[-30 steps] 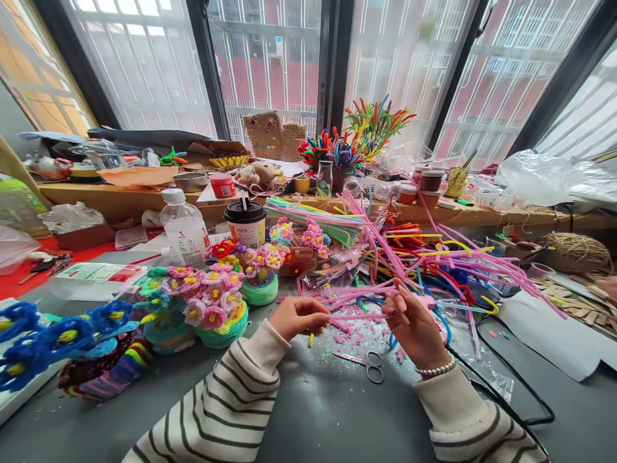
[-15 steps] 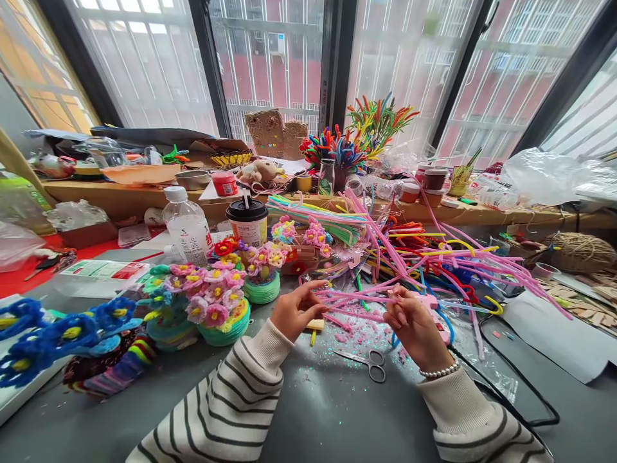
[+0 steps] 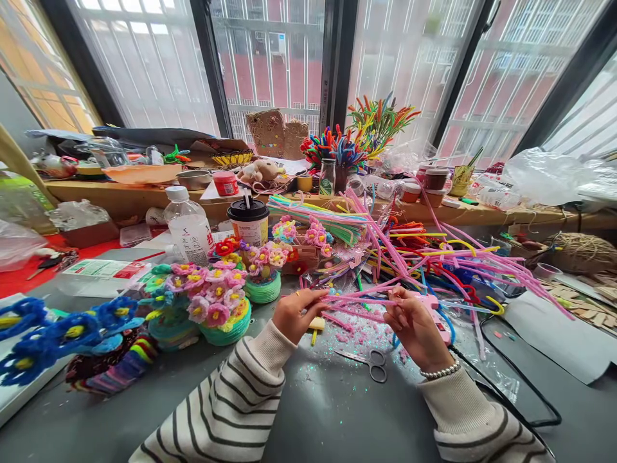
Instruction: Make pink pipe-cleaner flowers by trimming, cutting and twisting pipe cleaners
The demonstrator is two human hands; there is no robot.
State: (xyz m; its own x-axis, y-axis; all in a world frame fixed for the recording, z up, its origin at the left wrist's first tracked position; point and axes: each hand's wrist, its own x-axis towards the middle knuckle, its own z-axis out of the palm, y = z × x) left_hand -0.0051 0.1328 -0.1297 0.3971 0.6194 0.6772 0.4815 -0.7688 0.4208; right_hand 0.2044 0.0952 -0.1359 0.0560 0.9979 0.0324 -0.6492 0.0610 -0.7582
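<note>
Several pink pipe cleaners (image 3: pixel 359 299) stretch between my two hands, above the grey table. My left hand (image 3: pixel 297 315) pinches their left ends between thumb and fingers. At their right side, my right hand (image 3: pixel 414 321) has its fingers closed on them, with a beaded bracelet at the wrist. Under the strands lie pink clippings and glitter (image 3: pixel 357 334). Small scissors (image 3: pixel 369 365) rest on the table just below, between the hands. A pink tool (image 3: pixel 436 315) with a black cord is partly hidden behind my right hand.
Pipe-cleaner flower pots (image 3: pixel 219 302) and blue flowers (image 3: pixel 72 331) stand at the left. Behind them are a plastic bottle (image 3: pixel 189 228) and a lidded cup (image 3: pixel 248 224). Loose pink stems (image 3: pixel 506 267) sprawl at the right, near white paper (image 3: pixel 559 328). A cluttered wooden shelf (image 3: pixel 270 200) runs behind.
My left hand's thumb and fingers have drawn closer together around the pink strands. My right hand is almost unmoved.
</note>
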